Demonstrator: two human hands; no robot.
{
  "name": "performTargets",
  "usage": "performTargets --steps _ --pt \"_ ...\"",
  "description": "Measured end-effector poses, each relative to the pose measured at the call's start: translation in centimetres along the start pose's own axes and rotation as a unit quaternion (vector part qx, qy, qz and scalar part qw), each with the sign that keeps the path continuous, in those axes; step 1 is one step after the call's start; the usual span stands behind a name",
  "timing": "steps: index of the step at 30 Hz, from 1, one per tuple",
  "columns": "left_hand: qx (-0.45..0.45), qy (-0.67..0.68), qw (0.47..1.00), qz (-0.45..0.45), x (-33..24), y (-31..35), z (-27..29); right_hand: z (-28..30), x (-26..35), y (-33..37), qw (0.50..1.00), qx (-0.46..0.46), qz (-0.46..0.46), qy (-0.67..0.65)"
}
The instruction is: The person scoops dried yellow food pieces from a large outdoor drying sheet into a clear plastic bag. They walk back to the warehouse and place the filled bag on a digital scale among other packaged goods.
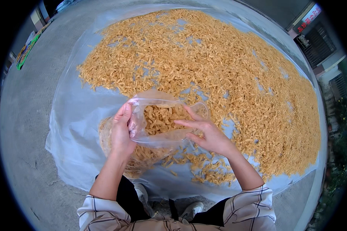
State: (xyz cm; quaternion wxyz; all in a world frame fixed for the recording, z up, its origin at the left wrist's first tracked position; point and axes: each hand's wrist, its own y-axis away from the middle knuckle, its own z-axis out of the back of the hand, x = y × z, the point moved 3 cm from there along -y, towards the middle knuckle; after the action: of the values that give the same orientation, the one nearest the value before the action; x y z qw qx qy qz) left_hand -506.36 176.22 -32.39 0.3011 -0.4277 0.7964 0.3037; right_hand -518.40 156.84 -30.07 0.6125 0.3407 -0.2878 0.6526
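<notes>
A clear plastic bag [158, 141] stands in front of me with its mouth facing up. Dried yellow-brown strips [160, 118] fill it and show through its wall. At the left of the mouth, my left hand [120, 131] is closed on the bunched rim of the bag. My right hand [211, 135] is at the right side of the mouth, fingers spread and stretched out. Its fingertips reach over the opening by the strips, and the thumb lies lower against the rim. No strips show in that hand.
A pale plastic sheet [73, 127] lies on the concrete ground [27, 127], bearing a wide layer of the same loose strips [219, 61]. My shoes [192, 210] are at its near edge. Plants [333, 165] and a barred window [320, 40] stand at the right.
</notes>
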Motion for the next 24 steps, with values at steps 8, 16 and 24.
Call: performTargets --steps 8,16,24 --pt "-0.011 -0.030 0.999 0.014 0.2 -0.9 1.1 -1.4 -1.0 21.6 0.951 0.144 -0.156 0.223" --pt "-0.134 -0.064 0.989 0.003 0.4 -0.6 1.1 -4.9 3.4 29.6 0.977 0.115 -0.050 0.171" --pt "-0.208 -0.068 0.975 0.023 -0.1 3.8 4.8 -5.1 5.3 30.8 0.989 0.141 -0.034 0.019"
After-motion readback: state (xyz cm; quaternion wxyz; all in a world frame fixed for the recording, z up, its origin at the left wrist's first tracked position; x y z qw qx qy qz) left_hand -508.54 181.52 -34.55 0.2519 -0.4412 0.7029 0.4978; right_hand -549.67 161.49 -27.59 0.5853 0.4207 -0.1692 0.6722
